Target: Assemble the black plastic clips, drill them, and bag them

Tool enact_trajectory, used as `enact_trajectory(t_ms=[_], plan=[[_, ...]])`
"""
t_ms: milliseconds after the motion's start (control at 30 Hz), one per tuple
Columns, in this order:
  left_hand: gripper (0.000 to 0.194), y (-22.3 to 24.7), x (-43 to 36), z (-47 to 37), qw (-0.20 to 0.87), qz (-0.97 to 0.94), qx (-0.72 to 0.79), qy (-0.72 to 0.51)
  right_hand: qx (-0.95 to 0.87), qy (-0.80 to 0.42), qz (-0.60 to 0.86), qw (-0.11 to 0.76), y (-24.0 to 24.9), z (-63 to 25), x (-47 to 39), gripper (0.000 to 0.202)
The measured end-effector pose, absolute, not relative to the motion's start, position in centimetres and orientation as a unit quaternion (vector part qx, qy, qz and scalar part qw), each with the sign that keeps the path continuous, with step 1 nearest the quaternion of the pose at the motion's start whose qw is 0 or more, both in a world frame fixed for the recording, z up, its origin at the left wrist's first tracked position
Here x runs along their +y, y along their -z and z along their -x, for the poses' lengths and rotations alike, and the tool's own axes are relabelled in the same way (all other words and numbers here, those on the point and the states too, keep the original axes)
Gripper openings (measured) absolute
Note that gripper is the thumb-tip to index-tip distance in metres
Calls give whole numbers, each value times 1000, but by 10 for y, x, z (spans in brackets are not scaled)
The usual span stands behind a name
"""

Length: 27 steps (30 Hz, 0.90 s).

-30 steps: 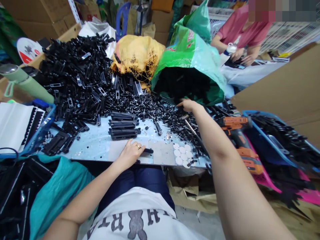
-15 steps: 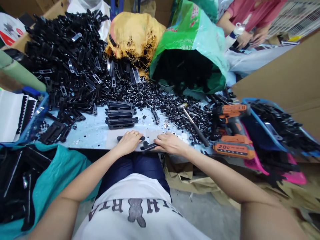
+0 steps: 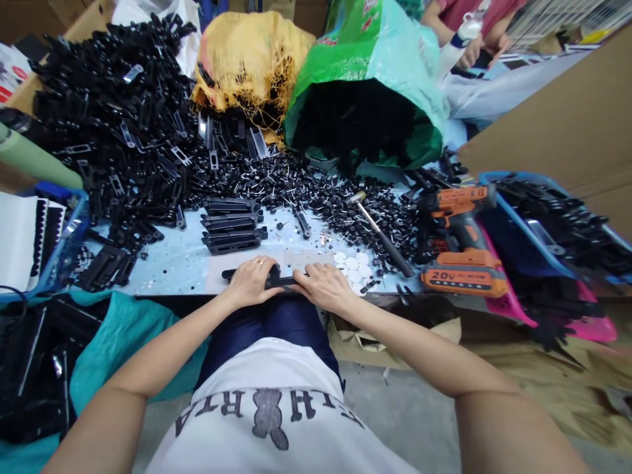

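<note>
At the near edge of the table, my left hand (image 3: 251, 282) is closed over the left end of a black plastic bracket (image 3: 282, 282). My right hand (image 3: 323, 286) pinches the bracket's other end, its fingers bent and pressed together. Another long black piece (image 3: 228, 274) pokes out to the left from beneath my left hand; most of it is covered. Just beyond my hands lies a stack of several finished-looking black brackets (image 3: 232, 227). White round discs (image 3: 353, 264) are spread right of my right hand.
A hammer (image 3: 382, 236) and an orange cordless drill (image 3: 464, 243) lie to the right. Heaps of black parts (image 3: 123, 118) and small pins (image 3: 276, 184) cover the back. A green sack (image 3: 380, 59) and a yellow sack (image 3: 251, 59) stand behind. Another person's hands (image 3: 471, 52) work at upper right.
My left hand has closed onto the bracket's left end, where a gap was before. Both hands now meet around it. The whole view has shifted slightly.
</note>
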<state>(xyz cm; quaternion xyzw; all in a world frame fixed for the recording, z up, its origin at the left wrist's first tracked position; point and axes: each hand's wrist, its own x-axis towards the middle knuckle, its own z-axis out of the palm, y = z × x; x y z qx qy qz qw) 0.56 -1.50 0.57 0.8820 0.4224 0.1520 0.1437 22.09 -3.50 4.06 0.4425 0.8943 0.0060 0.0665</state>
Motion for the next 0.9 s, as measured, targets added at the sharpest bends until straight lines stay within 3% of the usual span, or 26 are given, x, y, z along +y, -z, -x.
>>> enact_trajectory(t_ms=[233,433,567,733,833,900], plan=[[39,0,-16,-1,129,-874,410,-227,895,-16,-443,60,-53,-214,-28,46],[49,-11,4,-13,135,-898,390,-153,886,32,-457,68,-35,-226,-21,47],[31,-20,51,-54,76,-884,444,-128,863,16,-503,44,-32,-243,13,36],[23,-27,87,-77,111,-854,500,-91,805,-72,-588,42,-29,-251,74,26],[16,-33,68,-43,142,-821,527,-167,815,-79,-571,61,-21,-251,94,23],[20,-35,46,-7,243,-730,567,-293,825,-73,-558,58,-18,-252,97,21]])
